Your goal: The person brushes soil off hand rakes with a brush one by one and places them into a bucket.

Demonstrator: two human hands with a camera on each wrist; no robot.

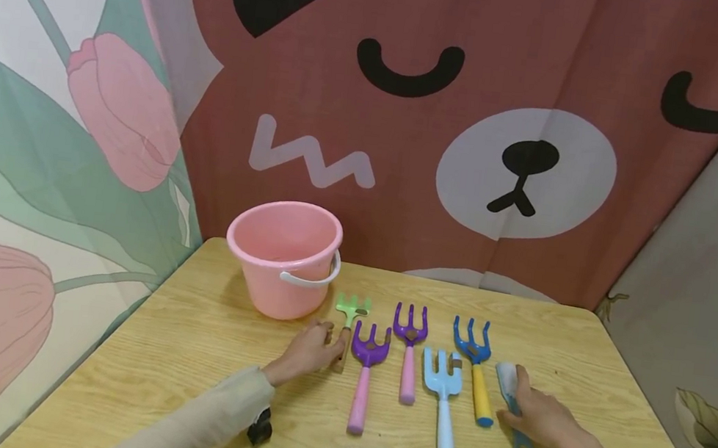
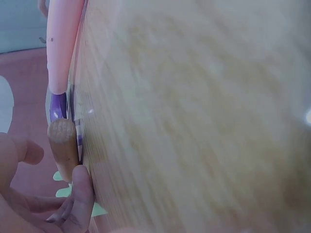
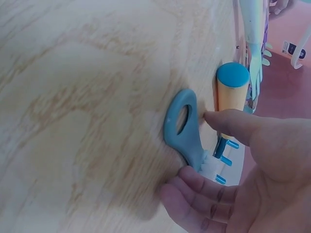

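In the head view my left hand (image 1: 314,352) is at the small green garden fork (image 1: 351,308) with a brown handle. Its thumb overlaps that handle; in the left wrist view a lower fingertip sits right at the side of the brown handle (image 2: 64,150), while the thumb stands off it. Over at the right, my right hand (image 1: 546,419) reaches over a grey-blue tool (image 1: 523,446) with a pale head and a holed handle end. The right wrist view has its fingers close beside the holed handle (image 3: 192,145), with the thumb apart on the other side.
Two purple forks with pink handles, one fork (image 1: 365,395) and another fork (image 1: 409,363), lie mid-table. Beside them are a light blue fork (image 1: 445,419) and a blue fork with a yellow handle (image 1: 480,389). A pink bucket (image 1: 282,282) stands back left, before a bear-printed curtain (image 1: 408,141).
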